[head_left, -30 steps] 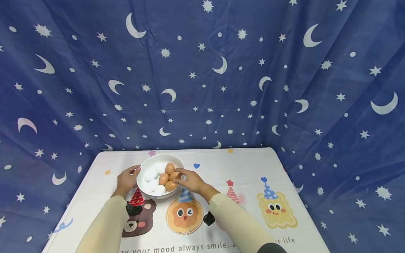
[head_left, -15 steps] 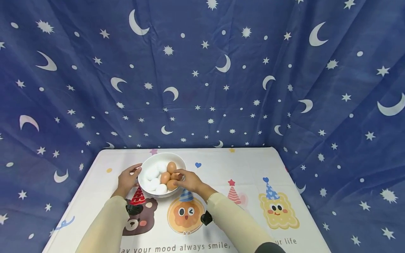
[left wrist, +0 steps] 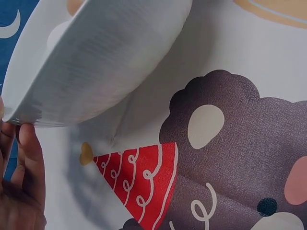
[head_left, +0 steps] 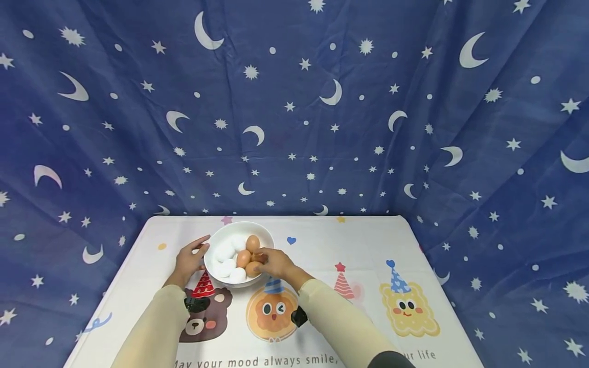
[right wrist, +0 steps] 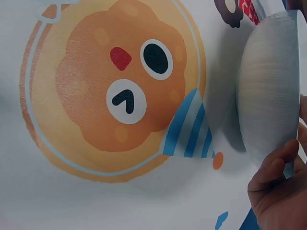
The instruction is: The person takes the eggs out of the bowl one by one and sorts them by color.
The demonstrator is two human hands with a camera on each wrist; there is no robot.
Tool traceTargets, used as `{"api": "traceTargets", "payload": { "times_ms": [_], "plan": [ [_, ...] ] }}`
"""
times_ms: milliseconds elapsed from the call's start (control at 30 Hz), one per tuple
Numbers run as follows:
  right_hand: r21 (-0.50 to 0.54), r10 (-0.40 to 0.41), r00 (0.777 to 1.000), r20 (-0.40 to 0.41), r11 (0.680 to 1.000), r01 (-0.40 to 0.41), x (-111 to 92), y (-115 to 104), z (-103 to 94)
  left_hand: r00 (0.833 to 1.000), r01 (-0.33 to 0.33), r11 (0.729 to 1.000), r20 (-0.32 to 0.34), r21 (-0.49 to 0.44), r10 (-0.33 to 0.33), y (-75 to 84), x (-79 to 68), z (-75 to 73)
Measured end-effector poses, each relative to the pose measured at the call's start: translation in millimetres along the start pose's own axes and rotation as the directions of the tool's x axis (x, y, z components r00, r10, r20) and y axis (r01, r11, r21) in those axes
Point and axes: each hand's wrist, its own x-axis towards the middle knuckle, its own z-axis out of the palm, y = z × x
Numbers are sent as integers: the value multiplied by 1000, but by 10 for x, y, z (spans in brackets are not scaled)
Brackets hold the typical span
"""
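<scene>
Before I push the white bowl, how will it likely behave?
The white bowl looks stiff, its round rim showing no sag. Its smooth, curved outside may be slippery. The rounded brown eggs and white eggs inside could roll or knock together if jolted.

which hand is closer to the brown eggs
Right: the right hand is at the right side of the bowl, beside the brown eggs; the left hand is at the bowl's left rim, beyond the white eggs.

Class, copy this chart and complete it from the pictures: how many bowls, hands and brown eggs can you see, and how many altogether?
Bowl: 1
Hands: 2 (left hand, right hand)
Brown eggs: 4, one partly hidden by fingers
Total: 7
</scene>
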Motion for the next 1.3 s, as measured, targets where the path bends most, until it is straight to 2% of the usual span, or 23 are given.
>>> {"api": "traceTargets", "payload": {
  "times_ms": [200, 367, 600, 800, 933, 1067, 1300],
  "plan": [
    [-10, 22, 1000, 11, 1000, -22, 23, -27, 23, 999, 36, 998, 27, -48, -35, 7, 19, 5],
    [-46, 89, 996, -2, 995, -89, 12, -95, 28, 993, 68, 994, 104, -89, -59, 6, 56, -12],
    [-134, 159, 986, -59, 977, -165, 44, -151, 85, 973, 81, 989, 224, -123, -52, 64, 44, -85],
    [-175, 203, 977, -70, 961, -213, 84, -164, 136, 956, 121, 983, 281, -135, -79, 65, 69, -150],
    [-208, 210, 974, -89, 952, -225, 106, -161, 153, 943, 129, 980, 324, -152, -74, 89, 95, -189],
    [-220, 203, 973, -110, 950, -223, 121, -148, 168, 934, 142, 978, 348, -155, -80, 108, 120, -223],
    [-186, 200, 974, -105, 958, -217, 143, -138, 189, 932, 167, 974, 346, -155, -105, 65, 135, -242]
  ]
}}
